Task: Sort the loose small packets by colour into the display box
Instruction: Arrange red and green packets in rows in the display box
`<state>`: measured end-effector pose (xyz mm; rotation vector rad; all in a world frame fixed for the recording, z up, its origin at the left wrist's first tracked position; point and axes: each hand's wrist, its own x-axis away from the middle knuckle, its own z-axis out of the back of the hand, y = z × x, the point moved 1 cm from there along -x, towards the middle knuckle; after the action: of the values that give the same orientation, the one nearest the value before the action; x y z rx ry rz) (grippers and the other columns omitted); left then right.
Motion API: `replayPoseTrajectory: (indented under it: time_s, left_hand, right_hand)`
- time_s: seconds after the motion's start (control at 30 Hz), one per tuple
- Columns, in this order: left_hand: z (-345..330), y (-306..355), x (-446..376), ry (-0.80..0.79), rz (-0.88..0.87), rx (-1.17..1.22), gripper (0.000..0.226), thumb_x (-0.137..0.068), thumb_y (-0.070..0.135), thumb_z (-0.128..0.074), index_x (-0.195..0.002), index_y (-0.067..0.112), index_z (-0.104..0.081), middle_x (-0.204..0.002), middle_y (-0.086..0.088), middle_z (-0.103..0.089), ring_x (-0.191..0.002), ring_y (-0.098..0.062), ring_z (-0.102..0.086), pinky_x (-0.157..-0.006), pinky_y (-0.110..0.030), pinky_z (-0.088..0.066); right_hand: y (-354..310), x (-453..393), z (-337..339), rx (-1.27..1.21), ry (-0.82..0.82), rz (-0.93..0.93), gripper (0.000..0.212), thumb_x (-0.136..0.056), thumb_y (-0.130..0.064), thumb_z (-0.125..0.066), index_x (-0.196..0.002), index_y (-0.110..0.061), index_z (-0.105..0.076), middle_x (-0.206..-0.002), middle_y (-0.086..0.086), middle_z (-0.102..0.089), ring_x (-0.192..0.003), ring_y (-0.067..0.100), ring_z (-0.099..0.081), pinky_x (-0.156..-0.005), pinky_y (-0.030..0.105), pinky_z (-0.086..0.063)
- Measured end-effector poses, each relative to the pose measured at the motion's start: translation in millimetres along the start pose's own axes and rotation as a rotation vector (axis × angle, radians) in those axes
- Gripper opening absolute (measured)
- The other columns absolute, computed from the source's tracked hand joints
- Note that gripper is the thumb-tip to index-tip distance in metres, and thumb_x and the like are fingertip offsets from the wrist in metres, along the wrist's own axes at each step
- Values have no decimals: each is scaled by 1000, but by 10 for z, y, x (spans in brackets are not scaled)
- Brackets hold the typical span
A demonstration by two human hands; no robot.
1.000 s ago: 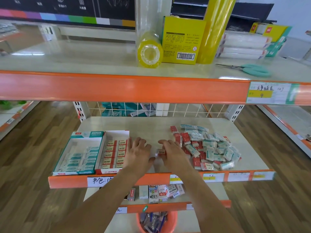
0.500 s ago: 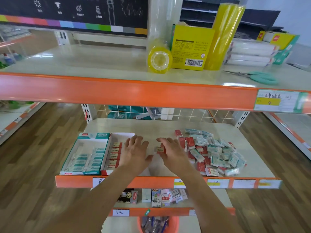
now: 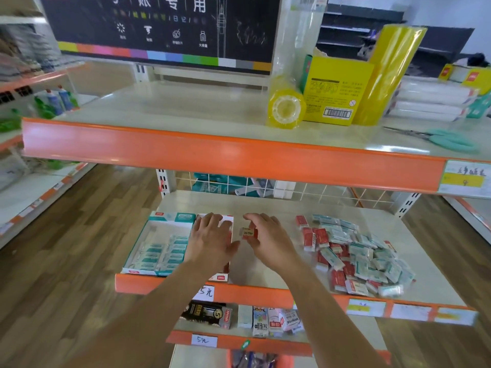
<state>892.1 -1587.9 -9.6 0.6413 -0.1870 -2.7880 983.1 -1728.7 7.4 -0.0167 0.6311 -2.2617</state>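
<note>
While your right hand [image 3: 271, 241] is pinching a red packet [image 3: 251, 232] between thumb and fingers [image 3: 259, 217], just right of the display box [image 3: 159, 217], your left hand [image 3: 212, 240] is lying flat over the box's red compartment, its fingers wide and straight, holding nothing. The teal compartment [image 3: 162, 251] at left is showing rows of teal packets. The loose pile [image 3: 356, 251] of red and teal packets is sitting on the same shelf [image 3: 265, 205], right of your right hand, near but not touching it. Up on the top shelf, tape rolls [image 3: 285, 107], a yellow box [image 3: 336, 94] and teal scissors [image 3: 449, 139] are sitting.
</note>
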Motion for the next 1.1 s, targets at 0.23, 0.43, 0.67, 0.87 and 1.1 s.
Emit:
replayPoseTrajectory:
  time_s: [0.23, 0.43, 0.67, 0.87, 1.1]
  left_hand:
    - [41, -238, -2, -25, 34, -23, 42, -77, 48, -59, -102, 16, -68, -107, -7, -63, -103, -29, -57, -90, -44, -47]
    - [68, -378, -23, -51, 60, -19, 40, -74, 44, -69, -104, 18, -68, -109, -5, -62, -106, -27, -55, -94, -43, -44]
    - [23, -499, -52, -6, 41, 35, 32, -72, 39, -69, -94, 17, -69, -96, -3, -62, -98, -26, -58, -88, -42, -47]
    - [-15, -569, -86, -43, 28, 10, 32, -78, 44, -63, -99, 21, -67, -100, 0, -62, -102, -22, -55, -92, -38, -44]
    - [-76, -598, -105, -22, 8, 21, 23, -83, 41, -58, -92, 22, -68, -94, 2, -61, -97, -21, -55, -89, -37, -45]
  right_hand:
    - [-216, -182, -110, -9, -2, 38, 45, -95, -24, -62, -137, -28, -48, -123, -6, -58, -116, 18, -46, -93, 33, -43]
    - [-326, -309, -228, 0, -13, 39, 46, -94, -21, -60, -138, -29, -47, -128, -6, -57, -119, 18, -45, -95, 34, -42]
    - [-389, -401, -338, 5, -1, 5, 45, -94, -23, -64, -136, -30, -49, -126, -7, -59, -119, 17, -46, -97, 37, -46]
    - [-406, -469, -410, 33, 15, -23, 41, -91, -23, -67, -130, -27, -54, -120, -6, -63, -114, 18, -48, -94, 35, -46]
    - [-407, -501, -456, 33, 15, -54, 31, -90, -22, -67, -120, -25, -59, -115, -5, -64, -110, 19, -49, -91, 36, -47]
